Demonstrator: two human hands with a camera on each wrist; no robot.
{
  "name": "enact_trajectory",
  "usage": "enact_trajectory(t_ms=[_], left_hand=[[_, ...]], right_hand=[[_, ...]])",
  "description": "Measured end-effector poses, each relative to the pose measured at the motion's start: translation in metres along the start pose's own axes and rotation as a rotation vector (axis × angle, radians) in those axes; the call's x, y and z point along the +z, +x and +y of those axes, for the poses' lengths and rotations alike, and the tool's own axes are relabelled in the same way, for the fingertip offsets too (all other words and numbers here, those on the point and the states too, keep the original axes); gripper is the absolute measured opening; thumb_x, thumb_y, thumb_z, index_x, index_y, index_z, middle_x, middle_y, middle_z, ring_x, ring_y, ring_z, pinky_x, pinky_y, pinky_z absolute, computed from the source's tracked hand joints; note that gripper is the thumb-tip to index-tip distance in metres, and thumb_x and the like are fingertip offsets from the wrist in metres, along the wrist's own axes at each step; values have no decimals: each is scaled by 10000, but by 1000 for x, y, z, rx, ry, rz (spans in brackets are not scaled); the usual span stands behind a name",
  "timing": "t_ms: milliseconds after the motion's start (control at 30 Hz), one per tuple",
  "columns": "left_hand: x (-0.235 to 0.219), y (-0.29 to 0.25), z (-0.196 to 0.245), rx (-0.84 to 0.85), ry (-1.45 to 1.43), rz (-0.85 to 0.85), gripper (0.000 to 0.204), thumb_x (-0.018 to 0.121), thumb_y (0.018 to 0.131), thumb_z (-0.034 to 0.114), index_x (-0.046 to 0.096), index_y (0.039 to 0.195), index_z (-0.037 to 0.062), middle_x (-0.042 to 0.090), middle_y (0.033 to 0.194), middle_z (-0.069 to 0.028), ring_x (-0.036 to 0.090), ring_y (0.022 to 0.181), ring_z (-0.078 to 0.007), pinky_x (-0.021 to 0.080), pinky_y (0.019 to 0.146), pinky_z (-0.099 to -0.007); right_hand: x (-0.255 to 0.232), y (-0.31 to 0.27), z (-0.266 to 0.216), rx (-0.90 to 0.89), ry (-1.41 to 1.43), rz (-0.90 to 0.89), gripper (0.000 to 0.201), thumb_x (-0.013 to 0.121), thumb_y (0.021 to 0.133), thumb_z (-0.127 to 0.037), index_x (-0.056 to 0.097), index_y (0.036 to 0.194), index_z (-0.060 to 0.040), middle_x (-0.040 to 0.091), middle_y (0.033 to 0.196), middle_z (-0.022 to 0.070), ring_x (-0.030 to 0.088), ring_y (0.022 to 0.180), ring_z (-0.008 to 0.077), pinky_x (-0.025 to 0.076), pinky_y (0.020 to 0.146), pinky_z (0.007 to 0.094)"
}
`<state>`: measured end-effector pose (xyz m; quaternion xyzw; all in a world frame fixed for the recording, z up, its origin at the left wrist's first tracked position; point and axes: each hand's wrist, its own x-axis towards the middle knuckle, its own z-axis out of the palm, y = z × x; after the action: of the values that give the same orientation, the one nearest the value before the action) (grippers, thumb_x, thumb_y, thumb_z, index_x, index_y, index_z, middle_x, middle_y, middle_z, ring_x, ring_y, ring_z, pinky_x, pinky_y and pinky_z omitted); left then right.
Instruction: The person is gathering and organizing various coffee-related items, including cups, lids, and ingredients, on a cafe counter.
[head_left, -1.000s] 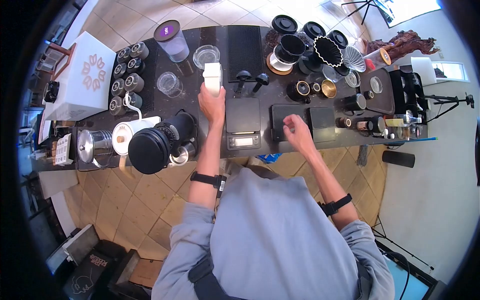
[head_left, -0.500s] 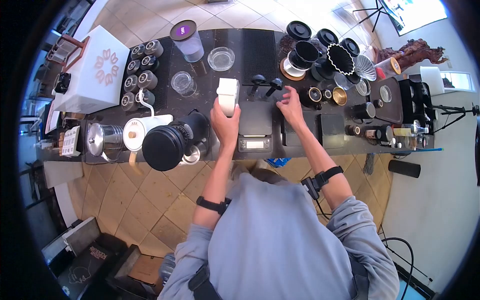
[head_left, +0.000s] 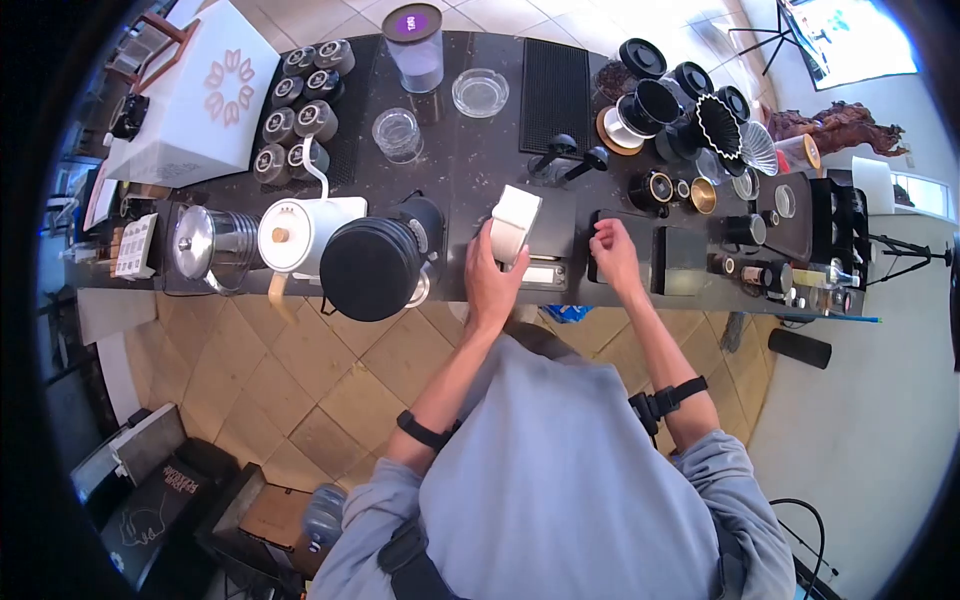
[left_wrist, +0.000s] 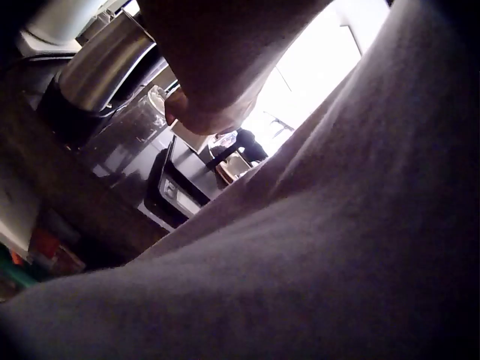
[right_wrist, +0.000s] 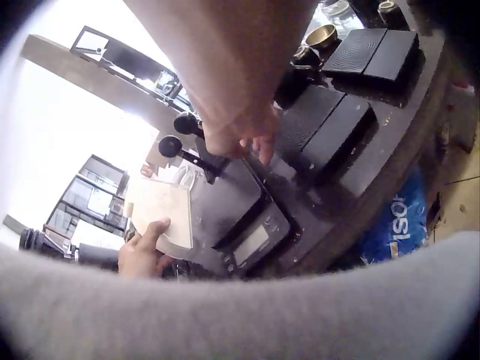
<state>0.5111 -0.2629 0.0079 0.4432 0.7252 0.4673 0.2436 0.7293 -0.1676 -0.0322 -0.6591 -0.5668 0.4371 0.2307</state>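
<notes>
White paper-filter stack [head_left: 515, 223] gripped by left hand [head_left: 490, 275] | right hand [head_left: 612, 255] loosely curled, empty, over black scale [head_left: 625, 245]

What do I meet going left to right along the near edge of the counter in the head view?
Steel kettle → white gooseneck kettle → black grinder → left hand holding a white paper stack → right hand → black scale.

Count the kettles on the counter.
2: a steel kettle at the counter's left end and a white kettle just right of it, beside the black grinder. Others could be hidden.
</notes>
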Motion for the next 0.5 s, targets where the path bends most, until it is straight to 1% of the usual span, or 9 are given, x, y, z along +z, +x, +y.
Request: enact_trajectory(t_ms=[33,67,100,133,200,233,333,400,500], left_hand=[[-4,-11,-3,-39,-6,-50,617,751,794,208,480,1311,8,604,1158,-197,563,1074,-373,452,923,-449],[-9,-16,-4,-46,-16,-62,617,751,794,208,480,1311,8,604,1158,-197,563,1074,-373,452,923,-449],[-16,-16,-6,-6,4,-62,617,753,789,203,483,1308,6,604,1157,-196,562,1082,-373,451,926,-451],[-14,-21,-7,29,5,-80,616,755,785,198,486,1304,4,605,1156,-195,560,1089,-373,451,930,-454],[-19,-26,-14,21,13,-76,620,753,783,192,482,1310,9,602,1158,-196,560,1096,-368,452,928,-453],[-22,-31,-15,6,16,-100,628,755,779,192,480,1313,9,600,1156,-197,562,1095,-367,452,927,-453],[-23,-39,-18,6,22,-93,637,762,769,194,486,1311,5,596,1145,-197,567,1085,-366,453,920,-451],[-29,-42,-18,-35,36,-92,624,781,777,216,514,1282,-36,618,1159,-222,605,1079,-365,473,917,-431],[-32,-47,-19,-40,61,-80,615,779,781,214,520,1282,-29,622,1154,-216,606,1082,-352,472,916,-418]], right_hand=[[4,-11,9,-85,-103,12,292,625,808,-58,563,1090,-14,621,934,107,627,780,190,538,694,315],[6,-17,16,-178,-199,21,320,622,818,-66,566,1128,-6,627,948,115,630,793,197,537,719,321],[5,-19,11,-125,-156,-19,408,622,826,-83,554,1216,16,626,995,143,641,827,225,533,763,343],[1,-26,11,-108,-172,-6,408,622,826,-83,554,1216,16,626,995,143,641,827,225,533,763,343],[17,-33,3,-113,-160,-81,450,627,839,-104,536,1257,38,611,1072,173,645,863,251,529,792,360],[23,-33,2,-131,-160,-112,493,631,854,-131,511,1295,54,590,1143,203,643,903,278,521,825,375],[32,-30,-1,-110,-208,-113,491,634,862,-149,512,1288,63,581,1167,214,637,917,292,512,846,380],[32,-27,-1,-116,-218,-102,500,638,858,-157,511,1282,76,586,1150,209,639,908,293,510,849,383],[30,-23,-3,-85,-218,-134,513,638,856,-161,504,1285,86,589,1137,203,640,891,288,509,845,384]])
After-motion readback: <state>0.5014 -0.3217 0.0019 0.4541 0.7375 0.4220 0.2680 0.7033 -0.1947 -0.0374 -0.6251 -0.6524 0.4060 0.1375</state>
